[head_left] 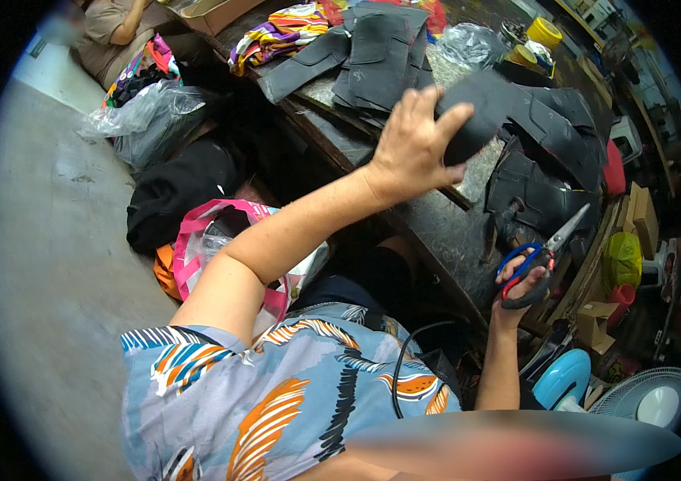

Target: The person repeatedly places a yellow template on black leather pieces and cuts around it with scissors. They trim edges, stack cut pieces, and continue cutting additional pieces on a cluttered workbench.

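My left hand point(417, 144) reaches out over the table edge, with thumb and forefinger at the near edge of a dark, rounded flat cut piece point(477, 112). It seems to grip this piece, which is slightly blurred. Close to the right side, my right hand point(523, 284) is closed around the handles of a pair of scissors point(566, 231). Their handles are blue and red, and the blades point up and away. Beyond the hands lie a stack of black cut pieces point(380, 60) and a heap of black shaped pieces point(541, 180).
Patterned cloth point(288, 36) and a clear plastic bag point(471, 46) lie on the table's far side, near yellow containers point(545, 34). A pink-edged bag point(188, 244) stands beside my left arm. A fan point(653, 401) is at lower right. Another person point(116, 36) sits at far left.
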### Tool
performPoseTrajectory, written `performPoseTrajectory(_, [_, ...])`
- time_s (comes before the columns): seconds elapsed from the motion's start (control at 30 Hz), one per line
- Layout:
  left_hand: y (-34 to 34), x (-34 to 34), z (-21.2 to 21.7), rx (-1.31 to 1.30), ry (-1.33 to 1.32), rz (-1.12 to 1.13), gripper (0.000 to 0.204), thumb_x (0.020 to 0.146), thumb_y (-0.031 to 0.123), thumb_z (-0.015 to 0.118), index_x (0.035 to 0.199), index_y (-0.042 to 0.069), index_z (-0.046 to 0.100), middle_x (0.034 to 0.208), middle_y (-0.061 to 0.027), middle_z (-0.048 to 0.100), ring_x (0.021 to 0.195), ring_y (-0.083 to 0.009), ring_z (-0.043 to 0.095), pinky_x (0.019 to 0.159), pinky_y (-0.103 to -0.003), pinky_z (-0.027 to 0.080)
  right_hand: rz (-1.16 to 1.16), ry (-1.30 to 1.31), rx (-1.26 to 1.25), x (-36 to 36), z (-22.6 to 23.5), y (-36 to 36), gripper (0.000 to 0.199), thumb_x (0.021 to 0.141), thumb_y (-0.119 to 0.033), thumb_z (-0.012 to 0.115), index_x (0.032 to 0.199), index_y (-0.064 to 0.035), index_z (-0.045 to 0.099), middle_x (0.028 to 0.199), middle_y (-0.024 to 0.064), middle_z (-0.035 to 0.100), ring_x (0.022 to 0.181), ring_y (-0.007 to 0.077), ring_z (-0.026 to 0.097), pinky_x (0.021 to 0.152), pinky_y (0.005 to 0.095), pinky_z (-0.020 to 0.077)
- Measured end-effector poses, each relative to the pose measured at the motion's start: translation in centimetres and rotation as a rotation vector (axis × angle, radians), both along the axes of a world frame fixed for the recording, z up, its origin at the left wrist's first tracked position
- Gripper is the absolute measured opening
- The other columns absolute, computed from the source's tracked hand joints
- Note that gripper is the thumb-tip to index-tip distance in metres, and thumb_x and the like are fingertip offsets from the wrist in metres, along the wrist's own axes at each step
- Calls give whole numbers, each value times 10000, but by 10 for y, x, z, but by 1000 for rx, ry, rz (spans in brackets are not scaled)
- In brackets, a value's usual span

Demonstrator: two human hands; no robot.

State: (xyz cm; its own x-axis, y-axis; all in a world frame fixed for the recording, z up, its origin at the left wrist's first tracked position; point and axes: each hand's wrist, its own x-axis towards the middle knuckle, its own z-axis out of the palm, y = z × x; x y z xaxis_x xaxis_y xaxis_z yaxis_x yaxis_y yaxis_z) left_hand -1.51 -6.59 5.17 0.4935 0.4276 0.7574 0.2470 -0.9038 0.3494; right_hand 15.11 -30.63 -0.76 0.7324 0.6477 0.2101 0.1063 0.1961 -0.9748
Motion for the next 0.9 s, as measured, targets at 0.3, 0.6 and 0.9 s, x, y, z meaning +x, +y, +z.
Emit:
performPoseTrajectory(0.3, [116, 37, 3, -81, 389, 637, 995, 798, 557, 682, 1549, 124, 192, 1610, -211, 98, 1480, -420, 59, 1154, -626, 99, 69, 25, -74, 4, 1, 0, 625, 937, -649, 454, 1104, -47, 459, 665, 17, 488, 541, 85, 484, 496, 219, 426])
performPoseTrajectory(0.6, [90, 78, 20, 363, 55, 426, 626, 807, 334, 694, 1332, 35, 529, 1358, -259, 514, 1322, -396, 444, 1065, -551, 357, 52, 59, -39, 3, 2, 2, 638, 951, -638, 435, 1154, -34, 460, 678, 27, 500, 548, 95, 493, 499, 226, 436])
performPoseTrajectory(0.9, [22, 229, -27, 460, 55, -44, 341, 835, 161, 621, 1170, 124, 572, 1157, -101, 626, 1107, -299, 617, 926, -414, 507, 61, 108, 1, 3, -1, 3, 662, 946, -657, 422, 1154, -30, 469, 682, 22, 495, 556, 93, 497, 514, 225, 437])
